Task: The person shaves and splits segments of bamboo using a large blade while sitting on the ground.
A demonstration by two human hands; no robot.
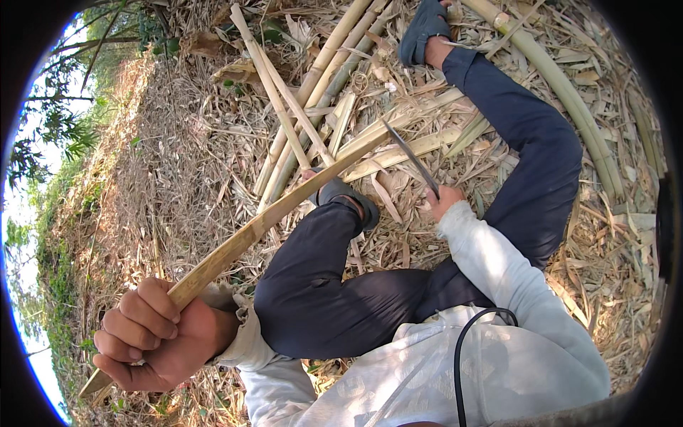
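Observation:
My left hand [158,334], at the lower left, is closed around a long flat bamboo strip [263,222]. The strip slants up and to the right across my left shin, and a short tapered end sticks out below the fist. In my right hand [447,202], fingers wrapped round a handle that they hide, is a knife with a narrow dark blade [416,162]. Its blade points up and left, and the tip lies by the far end of the strip; whether they touch I cannot tell. Split bamboo pieces [409,149] lie on the ground beyond the blade.
Bamboo poles [324,67] lie crossed with thinner sticks [267,82] at the upper middle. A thick curved bamboo pole [562,85] runs along the right. Dry leaves and shavings [206,171] cover the ground. My bent legs [533,149] frame the space around the knife. A black cord [461,356] hangs over my chest.

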